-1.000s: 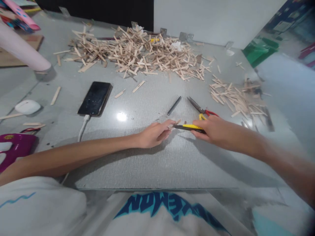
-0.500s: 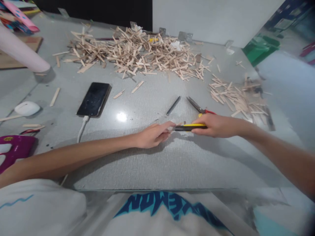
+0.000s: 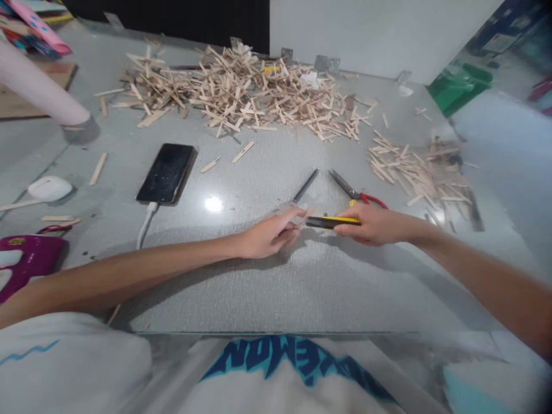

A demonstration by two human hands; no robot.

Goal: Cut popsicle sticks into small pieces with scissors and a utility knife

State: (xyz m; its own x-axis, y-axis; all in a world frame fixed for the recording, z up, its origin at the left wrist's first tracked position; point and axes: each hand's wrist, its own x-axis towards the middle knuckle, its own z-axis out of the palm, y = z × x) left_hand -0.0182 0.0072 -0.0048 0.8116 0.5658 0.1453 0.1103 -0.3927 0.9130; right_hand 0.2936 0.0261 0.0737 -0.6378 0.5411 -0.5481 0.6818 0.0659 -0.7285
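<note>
My right hand (image 3: 371,223) is closed round a yellow and black utility knife (image 3: 330,222), whose tip points left. Facing it, my left hand (image 3: 273,233) pinches a small thin wooden stick (image 3: 309,214); the fingers cover most of it. The knife's front end meets the stick at my left fingertips, and the blade itself is hard to make out. Just beyond my hands lie a dark grey pen-like rod (image 3: 306,185) and a pair of scissors (image 3: 342,183) with red and yellow handles, partly behind my right hand.
A large heap of wooden stick pieces (image 3: 241,95) lies along the back, a smaller pile (image 3: 420,167) at right. Leftward are a phone (image 3: 166,173) with its cable (image 3: 144,227), a white mouse-like object (image 3: 50,188) and a purple device (image 3: 32,259). A green bin (image 3: 461,86) stands beyond the table.
My right hand and the knife have tilted and shifted slightly, uncovering more of the scissors' red handle. The stick at my left fingertips now stands more upright.
</note>
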